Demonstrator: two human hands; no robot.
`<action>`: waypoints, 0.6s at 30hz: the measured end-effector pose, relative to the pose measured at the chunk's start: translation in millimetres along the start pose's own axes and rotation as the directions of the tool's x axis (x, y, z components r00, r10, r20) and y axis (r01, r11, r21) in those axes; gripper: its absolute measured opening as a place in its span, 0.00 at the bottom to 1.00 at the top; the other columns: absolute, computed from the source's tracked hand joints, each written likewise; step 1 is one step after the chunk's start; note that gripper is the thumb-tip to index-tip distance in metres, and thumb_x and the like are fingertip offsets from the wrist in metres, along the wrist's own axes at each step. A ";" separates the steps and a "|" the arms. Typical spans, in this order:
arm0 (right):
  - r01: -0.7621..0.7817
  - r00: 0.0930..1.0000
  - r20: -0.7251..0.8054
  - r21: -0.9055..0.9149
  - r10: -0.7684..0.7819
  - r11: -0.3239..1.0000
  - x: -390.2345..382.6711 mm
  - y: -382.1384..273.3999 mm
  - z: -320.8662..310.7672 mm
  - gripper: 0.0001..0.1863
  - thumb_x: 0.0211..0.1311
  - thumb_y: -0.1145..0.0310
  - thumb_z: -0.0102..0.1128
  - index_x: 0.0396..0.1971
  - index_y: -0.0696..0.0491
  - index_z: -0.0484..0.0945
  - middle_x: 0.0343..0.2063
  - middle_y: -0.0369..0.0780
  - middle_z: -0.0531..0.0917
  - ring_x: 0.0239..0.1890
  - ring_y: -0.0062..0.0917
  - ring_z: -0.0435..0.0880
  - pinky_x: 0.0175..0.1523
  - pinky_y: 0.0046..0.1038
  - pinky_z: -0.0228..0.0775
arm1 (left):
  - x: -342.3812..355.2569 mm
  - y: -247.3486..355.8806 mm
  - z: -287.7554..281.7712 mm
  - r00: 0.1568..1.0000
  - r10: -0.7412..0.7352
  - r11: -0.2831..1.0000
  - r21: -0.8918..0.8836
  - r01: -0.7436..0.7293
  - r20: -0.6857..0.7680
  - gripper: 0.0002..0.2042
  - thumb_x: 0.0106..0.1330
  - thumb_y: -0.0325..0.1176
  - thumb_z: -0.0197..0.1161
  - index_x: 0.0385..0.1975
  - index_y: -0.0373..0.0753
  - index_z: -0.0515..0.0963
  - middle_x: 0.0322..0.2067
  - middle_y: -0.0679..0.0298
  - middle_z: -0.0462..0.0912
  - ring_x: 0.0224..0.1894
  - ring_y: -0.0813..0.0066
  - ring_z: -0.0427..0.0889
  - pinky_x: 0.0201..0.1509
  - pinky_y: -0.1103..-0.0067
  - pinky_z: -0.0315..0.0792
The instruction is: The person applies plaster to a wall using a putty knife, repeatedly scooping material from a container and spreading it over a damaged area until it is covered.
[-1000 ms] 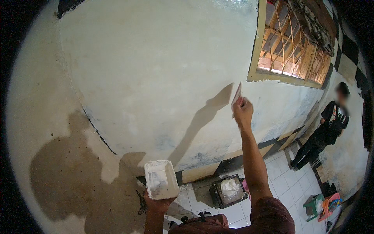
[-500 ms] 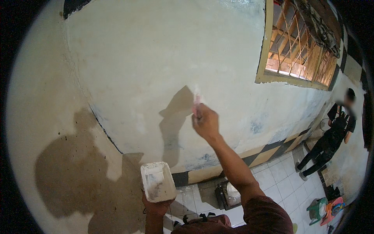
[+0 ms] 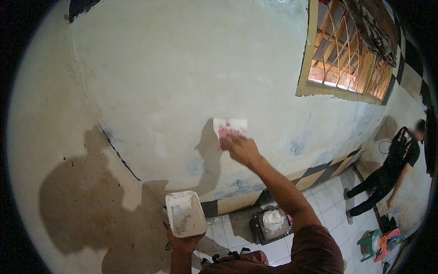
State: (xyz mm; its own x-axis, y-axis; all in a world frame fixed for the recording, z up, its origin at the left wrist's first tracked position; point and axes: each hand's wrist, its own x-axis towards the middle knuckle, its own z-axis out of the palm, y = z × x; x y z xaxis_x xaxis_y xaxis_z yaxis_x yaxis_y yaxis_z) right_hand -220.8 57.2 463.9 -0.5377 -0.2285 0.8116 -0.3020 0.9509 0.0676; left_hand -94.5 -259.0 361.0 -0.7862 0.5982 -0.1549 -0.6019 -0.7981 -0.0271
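My right hand (image 3: 242, 150) is closed around a putty scraper (image 3: 231, 125) with a wide whitish blade and a pinkish-red part by the fingers. The blade lies against the pale plastered wall (image 3: 182, 68), left of and below the window. Low in the view, my left hand (image 3: 184, 243) grips a white rectangular tub (image 3: 200, 218) from beneath, its open top toward me. Pale residue and grey smears coat the inside of the tub. Some of the fingers under it are hidden.
A barred window (image 3: 349, 55) is at the upper right. On the tiled floor (image 3: 226, 236) stands a dark box-like stand (image 3: 256, 229) bearing a white bundle (image 3: 273, 220). Further right, a person in dark clothes (image 3: 392, 169) stands near a green stool (image 3: 366, 244).
My right hand has moved slightly down, and the scraper has turned so its blade shows broad and flat. The other person has turned and leaned right, lowering an arm. My left hand barely moved.
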 end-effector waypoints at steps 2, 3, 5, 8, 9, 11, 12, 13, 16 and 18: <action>-0.171 0.984 0.066 0.086 0.166 0.982 -12.2 -6.5 -22.1 0.12 0.53 0.72 0.57 0.39 0.47 0.75 0.31 0.42 0.80 0.34 0.40 0.81 0.34 0.37 0.74 | -1.1 0.1 4.6 1.000 0.009 0.999 0.037 -0.010 0.019 0.32 0.62 0.60 0.44 0.61 0.44 0.63 0.56 0.54 0.71 0.55 0.46 0.72 0.48 0.46 0.71; -0.261 0.962 0.110 0.118 0.248 0.958 -17.9 0.1 -34.2 0.16 0.54 0.70 0.58 0.45 0.46 0.75 0.33 0.43 0.81 0.36 0.41 0.81 0.36 0.37 0.75 | 0.7 -1.5 4.9 0.999 0.013 0.998 0.064 -0.015 0.038 0.33 0.62 0.60 0.44 0.61 0.44 0.63 0.55 0.53 0.71 0.55 0.46 0.72 0.48 0.46 0.71; -0.410 0.884 -0.151 0.202 0.442 0.890 -9.7 27.5 -58.0 0.04 0.51 0.73 0.58 0.27 0.56 0.74 0.22 0.47 0.77 0.26 0.45 0.77 0.31 0.39 0.69 | -0.8 -1.5 -1.1 0.997 0.043 0.991 0.123 -0.051 0.068 0.33 0.62 0.60 0.44 0.61 0.44 0.63 0.55 0.53 0.71 0.55 0.46 0.72 0.49 0.46 0.71; -0.536 0.610 -0.486 0.328 0.626 0.778 8.8 86.6 -85.8 0.10 0.54 0.72 0.53 0.17 0.59 0.66 0.12 0.37 0.64 0.17 0.22 0.60 0.23 0.28 0.55 | 0.0 -1.3 -4.2 0.996 0.086 0.995 0.047 -0.087 0.013 0.33 0.63 0.60 0.44 0.62 0.44 0.62 0.56 0.53 0.70 0.55 0.46 0.72 0.48 0.45 0.71; -0.546 0.570 -0.524 0.334 0.633 0.768 16.3 96.7 -96.9 0.11 0.55 0.72 0.53 0.17 0.59 0.65 0.13 0.35 0.63 0.18 0.20 0.59 0.24 0.27 0.54 | -1.4 0.2 -2.8 0.998 0.065 0.997 0.040 -0.065 -0.006 0.33 0.62 0.60 0.44 0.62 0.44 0.62 0.56 0.53 0.69 0.56 0.46 0.72 0.48 0.45 0.72; -0.556 0.532 -0.558 0.337 0.637 0.760 30.8 111.3 -108.4 0.12 0.57 0.70 0.51 0.17 0.59 0.65 0.13 0.34 0.62 0.19 0.19 0.59 0.25 0.26 0.55 | -3.0 2.2 1.0 0.999 0.021 0.999 0.026 -0.020 -0.038 0.34 0.62 0.61 0.45 0.63 0.45 0.61 0.57 0.53 0.68 0.56 0.47 0.72 0.48 0.45 0.72; -0.556 0.536 -0.555 0.335 0.637 0.760 38.3 116.4 -110.6 0.13 0.58 0.69 0.51 0.17 0.59 0.66 0.13 0.35 0.64 0.18 0.21 0.60 0.25 0.27 0.56 | -2.3 3.7 0.1 1.000 0.006 0.999 0.037 -0.006 -0.019 0.34 0.62 0.60 0.45 0.63 0.45 0.61 0.57 0.53 0.68 0.56 0.47 0.71 0.48 0.45 0.72; -0.557 0.540 -0.552 0.333 0.636 0.761 45.6 120.2 -111.7 0.14 0.59 0.68 0.51 0.17 0.60 0.66 0.12 0.36 0.65 0.18 0.22 0.62 0.25 0.27 0.58 | -0.5 5.0 -2.5 1.000 -0.009 0.999 0.049 0.009 -0.001 0.34 0.62 0.60 0.45 0.63 0.45 0.60 0.58 0.53 0.68 0.56 0.47 0.71 0.49 0.45 0.71; -0.575 0.640 -0.527 0.155 0.559 0.803 76.1 110.3 -79.8 0.13 0.55 0.62 0.55 0.23 0.58 0.76 0.20 0.48 0.78 0.23 0.40 0.77 0.32 0.38 0.68 | -6.9 -1.6 9.6 0.999 0.038 0.999 0.021 -0.039 0.038 0.32 0.63 0.58 0.44 0.63 0.46 0.61 0.57 0.53 0.68 0.57 0.47 0.71 0.48 0.46 0.72; -0.435 0.790 -0.419 0.131 0.448 0.891 94.6 75.2 -39.3 0.15 0.54 0.59 0.58 0.33 0.57 0.79 0.24 0.48 0.82 0.29 0.43 0.81 0.36 0.40 0.73 | -8.6 -3.1 10.5 0.994 0.100 0.992 0.067 -0.103 0.046 0.31 0.63 0.57 0.44 0.63 0.46 0.61 0.56 0.53 0.69 0.56 0.46 0.71 0.47 0.46 0.73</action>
State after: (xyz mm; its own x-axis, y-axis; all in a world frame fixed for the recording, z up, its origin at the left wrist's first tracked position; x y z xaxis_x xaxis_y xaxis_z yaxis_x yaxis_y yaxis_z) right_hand -263.4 115.2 568.5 -0.2301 0.3326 0.9146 -0.1382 0.9191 -0.3690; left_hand -87.3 -261.0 372.7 -0.8479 0.5184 -0.1110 -0.5261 -0.8486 0.0556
